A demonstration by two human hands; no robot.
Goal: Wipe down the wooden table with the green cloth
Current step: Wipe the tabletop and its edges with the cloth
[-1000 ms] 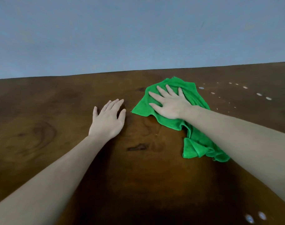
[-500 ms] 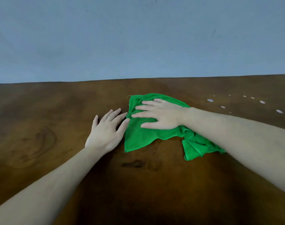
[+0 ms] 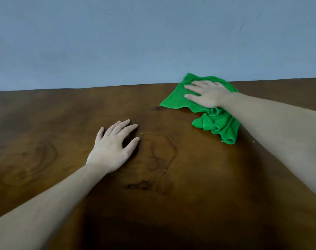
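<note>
The green cloth (image 3: 217, 124) lies crumpled at the far right of the dark wooden table (image 3: 45, 120), its top edge reaching the table's back edge. My right hand (image 3: 206, 93) presses flat on the cloth's upper part, fingers spread and pointing left. A bunched fold of the cloth trails below the wrist beside my forearm. My left hand (image 3: 114, 147) rests palm down on the bare wood near the middle, fingers apart, holding nothing, well apart from the cloth.
A plain blue-grey wall (image 3: 117, 42) rises directly behind the table's back edge. The wood shows dark grain rings and knots. A thin pale scratch or thread lies just right of my left fingertips.
My right hand has slid the cloth away from my left hand, to the right and back to the table's far edge. The white specks seen earlier are out of view. My left hand stays planted.
</note>
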